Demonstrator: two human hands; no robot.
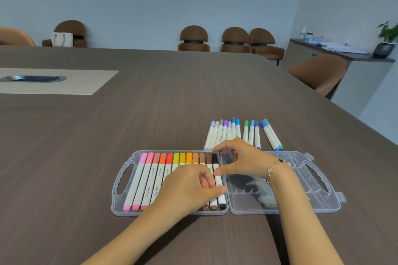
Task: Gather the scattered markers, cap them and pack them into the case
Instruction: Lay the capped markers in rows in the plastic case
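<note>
A clear plastic case (284,206) lies open on the table. Its left half holds a row of capped markers (148,176) running from pink through orange to brown. The black marker (215,158) lies last in that row, beside the hinge. My left hand (189,187) rests on the row with curled fingers, and its thumb and forefinger pinch the black marker's white barrel. My right hand (247,160) arches over the hinge, thumb tip touching the same barrel and forefinger at the case's far edge. The right half holds no markers. Several loose capped markers (232,132) in purple, grey, blue and green lie just beyond the case.
The wide dark wood table (150,114) has a pale inset panel with a cable slot (34,78) at far left. Brown chairs (193,38) line the far edge, one more stands at right (318,73). A side counter with a potted plant (385,43) is far right.
</note>
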